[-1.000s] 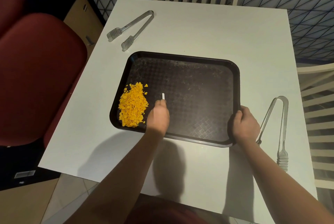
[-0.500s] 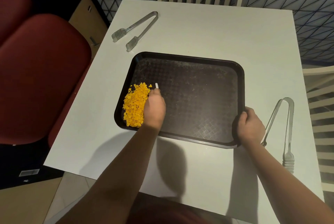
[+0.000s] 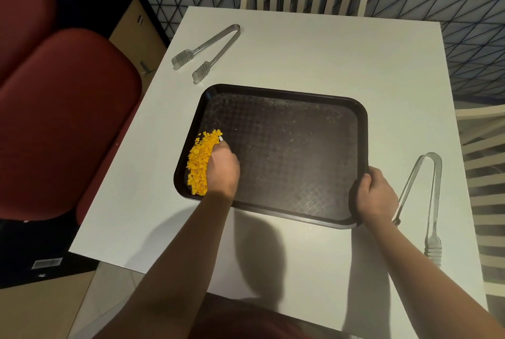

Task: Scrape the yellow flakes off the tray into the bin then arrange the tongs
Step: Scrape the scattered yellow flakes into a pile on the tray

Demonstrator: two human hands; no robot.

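Gripping tray (image 3: 287, 152) corner: right hand (image 3: 375, 197); left hand (image 3: 222, 167) touching flakes (image 3: 199, 163).

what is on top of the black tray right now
A pile of yellow flakes along its left side, with the left hand against it. The hand hides some flakes. The right hand grips the tray.

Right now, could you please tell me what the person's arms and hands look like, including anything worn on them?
Both forearms are bare up to the frame edge: no sleeves show. The left hand and the right hand carry no gloves, and no watch, bracelet or ring can be seen. No markings are visible.
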